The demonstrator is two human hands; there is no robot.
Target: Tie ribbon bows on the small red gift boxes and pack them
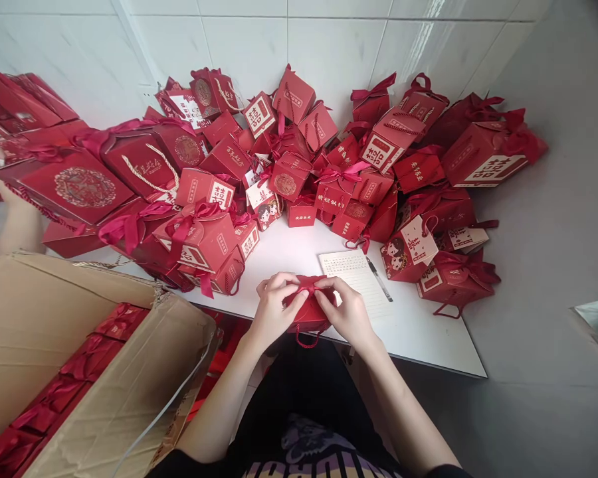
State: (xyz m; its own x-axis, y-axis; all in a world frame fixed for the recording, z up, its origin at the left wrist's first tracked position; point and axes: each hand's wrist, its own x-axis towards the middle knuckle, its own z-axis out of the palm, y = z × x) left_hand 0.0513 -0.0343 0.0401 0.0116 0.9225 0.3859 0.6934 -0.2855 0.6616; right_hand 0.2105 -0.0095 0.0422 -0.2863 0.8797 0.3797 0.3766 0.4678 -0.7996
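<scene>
A small red gift box [306, 321] with a twisted red cord handle sits at the front edge of the white table, close to my body. On its top is a red ribbon [311, 289]. My left hand [277, 307] pinches the ribbon from the left, thumb and fingertips together. From the right, my right hand [346, 311] pinches the same ribbon close to its middle. The fingertips of both hands nearly meet there. Parts of the box's sides are hidden behind my hands.
Many red gift boxes [292, 174] are heaped along the tiled wall. A notebook [351, 272] and a pen [379, 279] lie on the white table [428, 338]. At the left stands a cardboard carton [179, 332] holding more red boxes. Another person's arm [22, 216] shows at the far left.
</scene>
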